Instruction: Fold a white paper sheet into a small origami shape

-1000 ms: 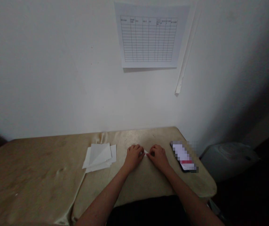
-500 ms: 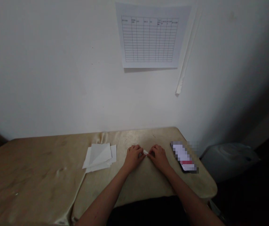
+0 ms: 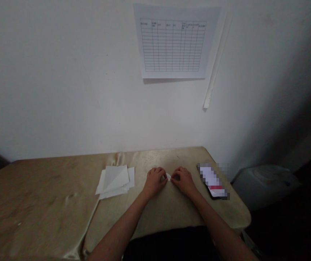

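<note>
My left hand and my right hand rest knuckles-up on the tan table, fingers curled and almost touching. Between them they pinch a small piece of white paper; only a sliver of it shows, the rest hidden under the fingers. A loose stack of white paper sheets lies just left of my left hand.
A phone with a lit screen lies at the table's right end, close to my right hand. A printed grid sheet hangs on the white wall behind. A pale round container stands on the floor right of the table.
My hands have drawn slightly closer together around the small paper; otherwise nothing has moved.
</note>
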The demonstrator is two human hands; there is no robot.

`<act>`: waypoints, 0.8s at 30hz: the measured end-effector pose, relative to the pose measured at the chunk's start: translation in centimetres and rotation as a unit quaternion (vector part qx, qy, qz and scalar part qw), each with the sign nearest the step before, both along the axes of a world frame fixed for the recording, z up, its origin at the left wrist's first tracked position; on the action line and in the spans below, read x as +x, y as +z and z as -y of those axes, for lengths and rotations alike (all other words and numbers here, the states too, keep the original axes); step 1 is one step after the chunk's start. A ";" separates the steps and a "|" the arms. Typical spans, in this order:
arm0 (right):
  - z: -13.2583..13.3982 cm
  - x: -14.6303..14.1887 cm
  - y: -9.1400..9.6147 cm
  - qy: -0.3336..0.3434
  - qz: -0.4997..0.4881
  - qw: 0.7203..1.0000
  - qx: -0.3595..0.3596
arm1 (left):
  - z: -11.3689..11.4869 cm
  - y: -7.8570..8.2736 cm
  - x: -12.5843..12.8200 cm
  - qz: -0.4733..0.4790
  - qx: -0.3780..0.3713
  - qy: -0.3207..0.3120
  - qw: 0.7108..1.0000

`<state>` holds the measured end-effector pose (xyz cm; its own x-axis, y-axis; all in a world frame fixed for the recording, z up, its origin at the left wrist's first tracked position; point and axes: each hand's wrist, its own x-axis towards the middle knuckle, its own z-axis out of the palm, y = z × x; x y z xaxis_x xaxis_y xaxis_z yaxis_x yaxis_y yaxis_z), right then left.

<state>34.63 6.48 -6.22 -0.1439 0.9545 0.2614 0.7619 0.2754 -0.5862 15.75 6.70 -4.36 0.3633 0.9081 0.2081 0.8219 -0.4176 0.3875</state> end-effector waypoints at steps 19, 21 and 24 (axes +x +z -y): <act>0.0 1.9 0.7 0.086 -0.034 0.995 -0.033 | -1.3 -1.1 -1.4 0.048 -0.030 -0.055 0.997; 0.0 1.9 0.6 0.084 -0.031 0.995 -0.032 | -1.3 -1.2 -1.5 0.054 -0.030 -0.059 0.996; 0.1 1.9 0.4 0.078 -0.036 0.996 -0.020 | -1.4 -1.5 -1.6 0.064 -0.024 -0.061 0.996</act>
